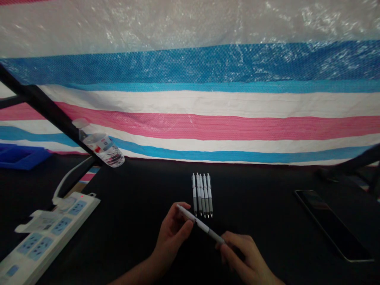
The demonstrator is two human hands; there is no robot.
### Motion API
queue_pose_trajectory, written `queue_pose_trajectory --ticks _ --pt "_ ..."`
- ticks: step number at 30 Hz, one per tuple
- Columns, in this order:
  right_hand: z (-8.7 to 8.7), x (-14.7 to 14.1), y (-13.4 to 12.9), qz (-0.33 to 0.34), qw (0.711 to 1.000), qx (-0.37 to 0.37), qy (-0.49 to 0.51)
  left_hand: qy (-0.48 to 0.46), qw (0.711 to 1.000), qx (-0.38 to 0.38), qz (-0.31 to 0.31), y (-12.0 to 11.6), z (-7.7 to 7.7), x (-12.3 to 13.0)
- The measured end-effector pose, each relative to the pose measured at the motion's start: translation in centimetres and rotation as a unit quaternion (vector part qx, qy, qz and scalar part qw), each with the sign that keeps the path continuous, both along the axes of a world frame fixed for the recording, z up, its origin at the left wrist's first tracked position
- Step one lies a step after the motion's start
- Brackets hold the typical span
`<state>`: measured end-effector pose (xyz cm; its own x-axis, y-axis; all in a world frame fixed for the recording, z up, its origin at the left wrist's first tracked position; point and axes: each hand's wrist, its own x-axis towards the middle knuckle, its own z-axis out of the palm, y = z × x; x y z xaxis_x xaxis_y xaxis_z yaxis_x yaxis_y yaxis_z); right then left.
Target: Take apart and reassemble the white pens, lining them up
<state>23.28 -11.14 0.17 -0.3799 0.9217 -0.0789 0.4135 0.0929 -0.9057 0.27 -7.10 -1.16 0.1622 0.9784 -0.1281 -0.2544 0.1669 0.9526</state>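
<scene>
A white pen with a grey grip [202, 225] slants between my two hands above the black table. Its push-button end rests in my left hand [173, 233], with the thumb and fingers curled about the barrel. My right hand [242, 253] pinches the grey grip end, and the fingers cover the tip. Just beyond the hands, several like pens [202, 194] lie side by side in a row on the table, tips toward me.
A white power strip [56, 233] with a plugged-in cable lies at the left. Behind it a clear water bottle [103, 146] leans near a black bar [53, 111]. At the right is a dark phone [329, 221]. A blue tray [23, 156] sits far left; a striped sheet [190, 126] hangs behind.
</scene>
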Motion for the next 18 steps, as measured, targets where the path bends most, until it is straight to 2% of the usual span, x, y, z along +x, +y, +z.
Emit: queue_pose_trajectory --ticks 7,13,18 --pt "0.1 -0.6 -0.1 0.075 0.996 -0.010 -0.046 -0.070 0.997 -0.022 -0.038 1.0 0.5 0.7" --pt "-0.1 -0.7 -0.3 0.077 0.996 -0.001 -0.038 -0.050 0.999 -0.002 -0.013 1.9 1.2 0.8" --pt "0.2 -0.6 -0.4 0.073 0.995 0.027 -0.055 -0.028 1.000 -0.001 -0.015 2.1 1.1 0.9"
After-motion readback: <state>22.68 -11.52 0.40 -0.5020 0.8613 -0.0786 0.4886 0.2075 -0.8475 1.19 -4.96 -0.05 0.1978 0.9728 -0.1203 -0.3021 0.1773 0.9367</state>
